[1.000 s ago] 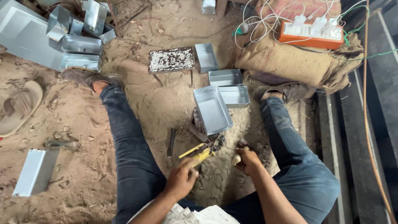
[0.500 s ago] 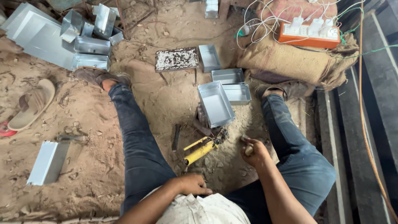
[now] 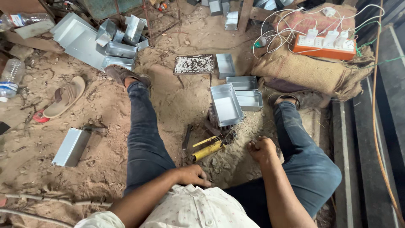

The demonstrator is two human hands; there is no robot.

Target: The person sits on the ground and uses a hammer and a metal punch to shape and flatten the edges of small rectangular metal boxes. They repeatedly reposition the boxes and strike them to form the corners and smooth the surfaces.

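Sitting on the sandy floor with your legs spread, you have your left hand drawn back against your shirt, fingers curled together and holding nothing that shows. Your right hand rests low on the sand by your right knee, its grip closed into a loose fist; whether anything sits inside it cannot be told.

Count what lies between your legs: one yellow-handled tool on the sand, and one dark flat tool just left of it. The yellow-handled tool lies between your two hands, ahead of the left one and to the left of the right one, near both but touching neither.

Beyond it you have three open metal boxes together: one tilted box propped nearest you, and two flat boxes and behind it, touching one another. A fourth open box lies next to one small speckled stool.

Off to your left lies one closed metal box alone, one sandal, and a pile of metal boxes too jumbled to count. On the burlap sack to your right sits one orange power strip with three white plugs.
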